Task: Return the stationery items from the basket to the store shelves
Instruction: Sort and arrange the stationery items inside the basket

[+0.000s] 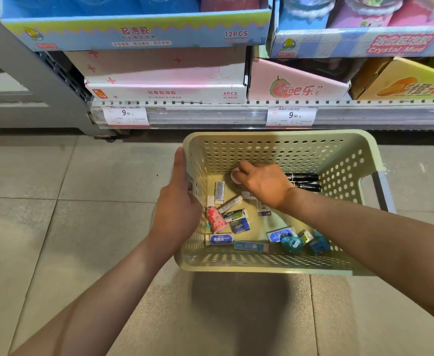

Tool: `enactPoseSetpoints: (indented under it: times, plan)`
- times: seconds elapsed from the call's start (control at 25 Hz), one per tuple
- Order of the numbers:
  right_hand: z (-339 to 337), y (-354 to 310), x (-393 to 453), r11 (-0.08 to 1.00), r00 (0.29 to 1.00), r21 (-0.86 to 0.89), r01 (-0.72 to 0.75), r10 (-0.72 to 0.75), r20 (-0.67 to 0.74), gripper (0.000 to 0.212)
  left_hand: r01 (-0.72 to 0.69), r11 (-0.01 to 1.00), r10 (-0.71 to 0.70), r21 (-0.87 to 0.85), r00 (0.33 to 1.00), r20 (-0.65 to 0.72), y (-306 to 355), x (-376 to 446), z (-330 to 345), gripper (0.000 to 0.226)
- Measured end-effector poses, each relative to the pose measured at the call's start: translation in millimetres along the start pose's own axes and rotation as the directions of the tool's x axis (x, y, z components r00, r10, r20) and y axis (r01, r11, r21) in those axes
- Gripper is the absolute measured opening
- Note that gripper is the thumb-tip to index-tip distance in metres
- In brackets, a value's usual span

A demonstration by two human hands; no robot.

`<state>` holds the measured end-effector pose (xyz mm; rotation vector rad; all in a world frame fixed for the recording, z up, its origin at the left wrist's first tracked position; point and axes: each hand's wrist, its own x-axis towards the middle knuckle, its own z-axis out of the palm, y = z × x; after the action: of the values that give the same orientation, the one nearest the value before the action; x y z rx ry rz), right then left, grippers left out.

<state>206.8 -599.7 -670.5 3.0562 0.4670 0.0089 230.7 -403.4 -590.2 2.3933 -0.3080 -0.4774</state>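
A pale green perforated basket [275,140] is held above the tiled floor in front of the store shelves. My left hand [178,201] grips its left rim. My right hand [262,182] is inside the basket, fingers curled round a small pinkish-white round item [234,175] that is mostly hidden. On the basket's bottom lie several erasers, among them a white and blue one [218,239], a pink patterned item [216,219], teal correction tapes [291,242] and black markers [304,181].
The bottom shelf rail [236,115] carries two 9.90 price tags [126,114]. Above it stand pink and white boxes [164,80], a pink guava box [295,84], an orange box [403,83] and blue slime display boxes [133,32]. Grey floor tiles lie to the left and below.
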Motion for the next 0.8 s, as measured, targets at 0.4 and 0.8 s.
enactPoseSetpoints:
  times: [0.4, 0.8]
  plan:
    - [-8, -15, -5, 0.983, 0.987, 0.131, 0.130, -0.115, -0.116, 0.050, -0.001, 1.000, 0.001, 0.001, 1.000, -0.019, -3, 1, 1, 0.080]
    - [-1, -55, 12, 0.952, 0.924, 0.258, 0.166, -0.242, 0.298, 0.063, 0.016, 1.000, -0.016, -0.015, 1.000, -0.014, -6, 3, 2, 0.085]
